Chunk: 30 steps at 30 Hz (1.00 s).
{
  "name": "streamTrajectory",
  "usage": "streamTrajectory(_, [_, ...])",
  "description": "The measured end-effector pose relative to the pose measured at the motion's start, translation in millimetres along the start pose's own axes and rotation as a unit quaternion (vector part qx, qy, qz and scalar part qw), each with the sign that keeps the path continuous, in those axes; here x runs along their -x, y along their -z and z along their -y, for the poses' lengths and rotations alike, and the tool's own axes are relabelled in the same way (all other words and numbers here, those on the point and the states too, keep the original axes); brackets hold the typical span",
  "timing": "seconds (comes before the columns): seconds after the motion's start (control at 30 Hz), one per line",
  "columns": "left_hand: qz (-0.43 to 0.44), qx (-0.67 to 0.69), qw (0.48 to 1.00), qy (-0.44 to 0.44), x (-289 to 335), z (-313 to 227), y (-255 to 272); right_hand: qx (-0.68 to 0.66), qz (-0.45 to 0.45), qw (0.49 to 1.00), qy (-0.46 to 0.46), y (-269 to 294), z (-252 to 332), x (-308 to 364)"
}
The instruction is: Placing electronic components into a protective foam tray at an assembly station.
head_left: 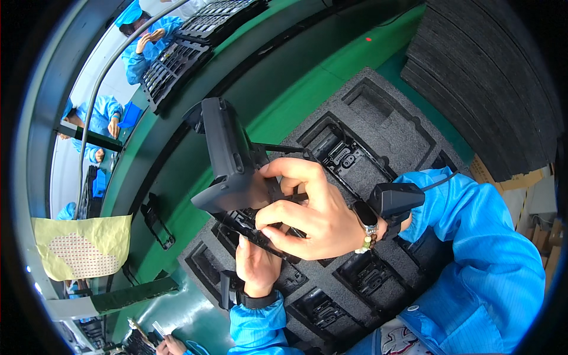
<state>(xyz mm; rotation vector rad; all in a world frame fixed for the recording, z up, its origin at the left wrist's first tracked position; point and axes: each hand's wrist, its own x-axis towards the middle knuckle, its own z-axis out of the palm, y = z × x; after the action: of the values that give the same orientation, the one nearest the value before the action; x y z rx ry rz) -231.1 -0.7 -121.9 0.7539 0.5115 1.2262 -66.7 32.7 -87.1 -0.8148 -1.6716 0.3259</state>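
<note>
My left hand is closed on the lower end of a black plastic housing, with its thumb up along the edge. Over the same part, my right hand has its fingers curled and pinched together. Whatever sits between those fingertips is too small or hidden to name. A bulky dark grey device stands in front and covers much of the housing's far end. Below both hands lies a grey foam tray; its pockets hold black phone-shaped frames, such as one frame beyond my right hand.
A tall stack of black foam sheets stands at the far right, by a cardboard box. Another black frame rests on the green bench. A yellowish sticker sheet hangs at left. Co-workers in blue sit beyond, near black trays.
</note>
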Motion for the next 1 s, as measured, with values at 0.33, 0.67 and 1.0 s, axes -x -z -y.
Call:
streamTrajectory(0.33, [0.028,0.008,0.999,0.038,-11,-6,-25,-0.138,-0.073,0.981,-0.119,19,-24,-15])
streamTrajectory(0.67, [0.096,0.054,0.966,0.236,17,-29,-64,-0.241,-0.071,0.933,-0.259,9,-53,-30])
streamTrajectory(1.0, [0.138,0.108,0.956,0.235,22,-31,-66,-0.297,0.005,0.909,-0.293,9,-55,-32])
